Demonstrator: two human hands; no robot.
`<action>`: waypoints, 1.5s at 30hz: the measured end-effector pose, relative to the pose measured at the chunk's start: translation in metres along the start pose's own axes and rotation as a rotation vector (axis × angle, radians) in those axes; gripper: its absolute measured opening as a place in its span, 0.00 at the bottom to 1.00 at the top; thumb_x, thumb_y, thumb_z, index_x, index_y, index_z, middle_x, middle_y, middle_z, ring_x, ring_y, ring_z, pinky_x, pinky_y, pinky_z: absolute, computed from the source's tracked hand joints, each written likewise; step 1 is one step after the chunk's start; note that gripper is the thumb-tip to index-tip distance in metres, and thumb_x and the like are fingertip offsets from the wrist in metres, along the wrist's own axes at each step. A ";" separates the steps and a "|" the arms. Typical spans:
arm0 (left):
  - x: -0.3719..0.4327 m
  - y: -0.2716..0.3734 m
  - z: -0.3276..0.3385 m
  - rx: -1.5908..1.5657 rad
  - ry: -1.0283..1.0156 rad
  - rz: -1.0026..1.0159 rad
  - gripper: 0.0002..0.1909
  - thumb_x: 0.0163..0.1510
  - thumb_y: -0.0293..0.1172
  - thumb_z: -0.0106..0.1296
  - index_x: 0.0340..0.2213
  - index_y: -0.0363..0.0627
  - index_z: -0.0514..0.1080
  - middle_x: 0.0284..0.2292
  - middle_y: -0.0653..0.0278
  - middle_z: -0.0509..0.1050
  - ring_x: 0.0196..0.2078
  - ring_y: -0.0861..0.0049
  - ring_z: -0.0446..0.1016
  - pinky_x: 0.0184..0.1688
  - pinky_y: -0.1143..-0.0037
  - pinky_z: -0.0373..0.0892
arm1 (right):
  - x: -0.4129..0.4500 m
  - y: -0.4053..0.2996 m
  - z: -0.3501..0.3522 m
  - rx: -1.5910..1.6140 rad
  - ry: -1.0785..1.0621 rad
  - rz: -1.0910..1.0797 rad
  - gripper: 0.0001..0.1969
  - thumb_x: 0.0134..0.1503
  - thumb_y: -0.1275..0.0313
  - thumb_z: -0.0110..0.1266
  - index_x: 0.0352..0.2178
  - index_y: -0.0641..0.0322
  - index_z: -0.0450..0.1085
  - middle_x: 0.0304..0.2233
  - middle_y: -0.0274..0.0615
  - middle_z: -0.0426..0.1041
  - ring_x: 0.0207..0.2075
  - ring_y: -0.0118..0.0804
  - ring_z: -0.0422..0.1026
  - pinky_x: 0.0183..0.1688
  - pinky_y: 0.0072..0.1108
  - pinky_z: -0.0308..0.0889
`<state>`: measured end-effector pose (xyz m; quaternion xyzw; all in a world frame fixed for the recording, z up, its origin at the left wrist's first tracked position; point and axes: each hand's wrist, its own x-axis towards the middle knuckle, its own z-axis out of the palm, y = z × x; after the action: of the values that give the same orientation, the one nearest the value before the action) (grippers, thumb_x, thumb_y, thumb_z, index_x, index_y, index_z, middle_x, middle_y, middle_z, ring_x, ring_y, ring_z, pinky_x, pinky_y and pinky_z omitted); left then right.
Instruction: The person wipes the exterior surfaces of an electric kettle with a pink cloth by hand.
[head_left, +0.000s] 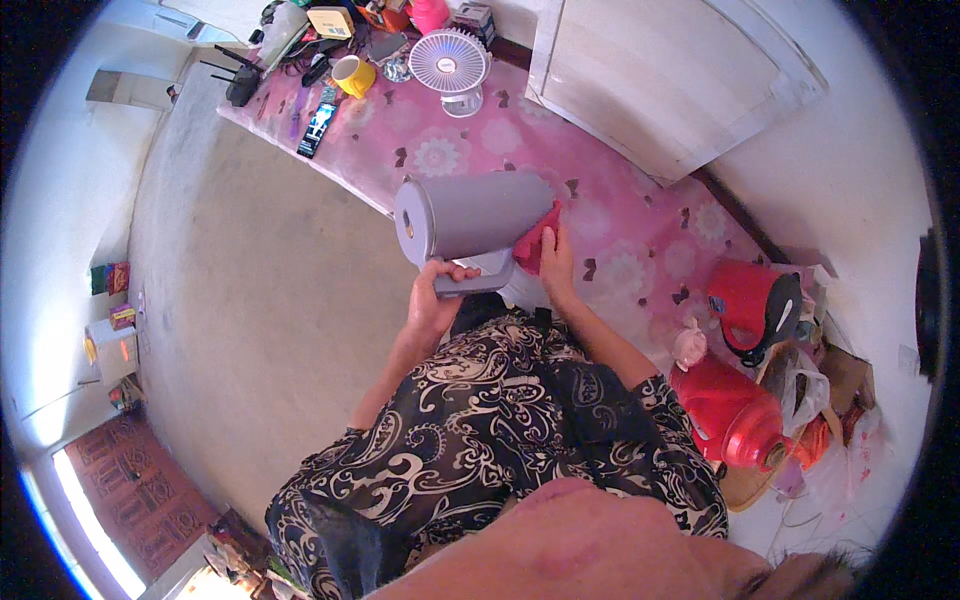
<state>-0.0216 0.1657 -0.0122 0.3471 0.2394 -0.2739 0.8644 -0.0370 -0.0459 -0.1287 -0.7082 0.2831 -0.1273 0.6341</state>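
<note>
A grey electric kettle (487, 214) is tilted onto its side in front of me, its round lid end facing left. My left hand (439, 292) grips the kettle's handle (480, 283) near the lid. Against the base end at the right, my right hand (556, 259) presses a red cloth (534, 244) to the kettle. Part of the cloth is hidden behind my fingers. Beneath and beyond the kettle lies a pink floral tablecloth (499, 139).
A white fan (450, 71), a yellow mug (353, 76) and a phone (317, 129) with its screen lit stand or lie at the far end. On the right are a red-and-black kettle (754, 304) and a red thermos flask (727, 409). A white panel (667, 67) leans behind.
</note>
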 end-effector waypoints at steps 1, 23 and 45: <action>0.002 0.001 0.000 0.046 0.003 -0.004 0.06 0.49 0.27 0.46 0.24 0.37 0.65 0.25 0.60 0.66 0.37 0.62 0.70 0.55 0.60 0.62 | -0.002 -0.002 0.000 -0.013 0.020 0.039 0.25 0.63 0.56 0.39 0.50 0.69 0.65 0.42 0.53 0.73 0.46 0.49 0.71 0.52 0.30 0.62; -0.001 -0.006 -0.016 -0.003 -0.052 0.055 0.06 0.49 0.25 0.45 0.22 0.34 0.66 0.25 0.55 0.69 0.38 0.61 0.70 0.50 0.63 0.64 | 0.001 -0.020 -0.006 -0.168 -0.056 -0.189 0.26 0.63 0.58 0.40 0.51 0.73 0.63 0.47 0.59 0.70 0.49 0.51 0.68 0.53 0.33 0.60; -0.003 -0.011 -0.010 0.134 -0.004 0.042 0.05 0.47 0.23 0.49 0.23 0.32 0.68 0.24 0.56 0.71 0.34 0.67 0.73 0.42 0.68 0.68 | 0.018 -0.027 -0.020 -0.262 -0.062 -0.361 0.28 0.64 0.58 0.39 0.58 0.69 0.55 0.50 0.53 0.69 0.49 0.46 0.69 0.53 0.31 0.62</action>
<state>-0.0335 0.1671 -0.0222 0.4087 0.2113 -0.2720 0.8452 -0.0269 -0.0714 -0.1027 -0.8273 0.1464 -0.1791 0.5120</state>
